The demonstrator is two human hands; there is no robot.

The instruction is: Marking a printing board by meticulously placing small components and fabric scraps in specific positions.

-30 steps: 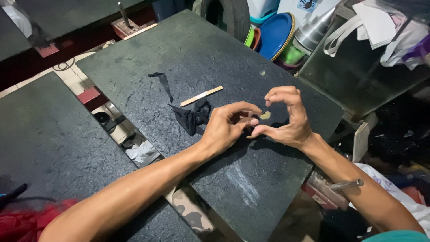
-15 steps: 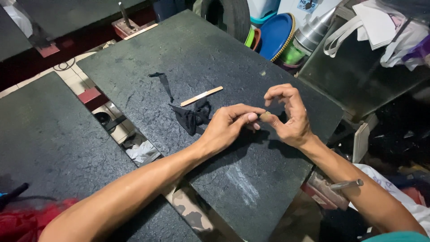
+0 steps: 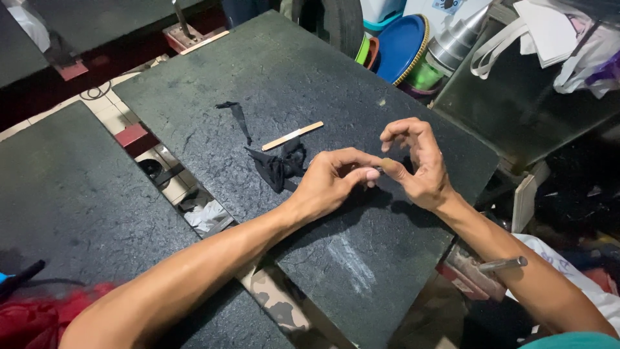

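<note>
Place: small craft workshop.
Work surface: dark stone slab (image 3: pixel 271 71) under both hands.
Beyond the hands: stacked plastic basins (image 3: pixel 397 48), metal cone (image 3: pixel 455 39).
Left of the hands: second slab (image 3: pixel 71 194), cluttered floor gap.

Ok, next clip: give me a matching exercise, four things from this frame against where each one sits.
Things:
1. wooden stick
2. black cloth
3. blue plate
4. metal cone

Places:
A. standing on edge beyond the slab's far edge
B. bunched on the slab, just beyond the left hand
C. flat on the slab, beyond the cloth
D. right of the plate, tip pointing up

Pairs: 1-C, 2-B, 3-A, 4-D
</note>
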